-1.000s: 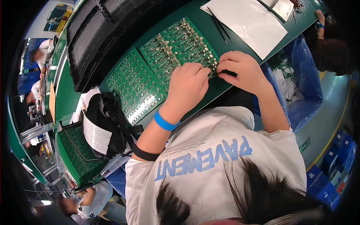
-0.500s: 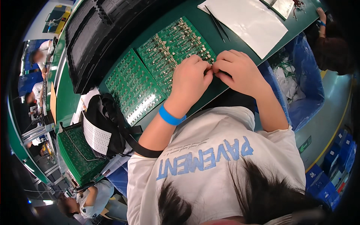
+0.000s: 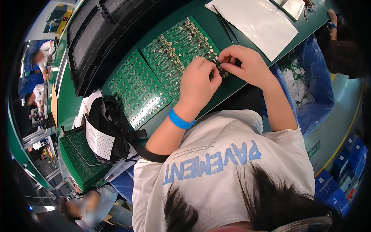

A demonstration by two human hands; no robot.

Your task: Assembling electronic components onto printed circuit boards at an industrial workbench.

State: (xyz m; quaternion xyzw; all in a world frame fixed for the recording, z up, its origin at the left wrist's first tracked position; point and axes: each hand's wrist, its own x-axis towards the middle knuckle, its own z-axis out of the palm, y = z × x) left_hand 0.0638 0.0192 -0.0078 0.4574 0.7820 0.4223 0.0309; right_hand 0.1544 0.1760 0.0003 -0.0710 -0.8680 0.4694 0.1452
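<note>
A green circuit board (image 3: 181,48) thick with small metal and pale parts lies on the green table. Beside it on the left is a second green circuit board (image 3: 135,87), dotted with solder points. My left hand (image 3: 199,83) rests over the near edge of the populated board, thumb and fingers curled together. At that board's right edge my right hand (image 3: 247,66) has its thumb and index finger pinched close to the parts. Whatever either pinch holds is hidden or too small to name. A blue band (image 3: 180,119) circles my left wrist.
Black trays (image 3: 96,42) stand behind the boards. Dark tweezers (image 3: 225,24) lie by white paper (image 3: 257,29). A blue-lined bin (image 3: 315,89) of scraps stands right of the table. At left are a black bag (image 3: 112,131) and stacked green boards (image 3: 83,158). Other people sit farther left.
My fingertips, close together before, have drawn a little apart. The right hand has shifted up along the board's edge, and the left hand has moved slightly right.
</note>
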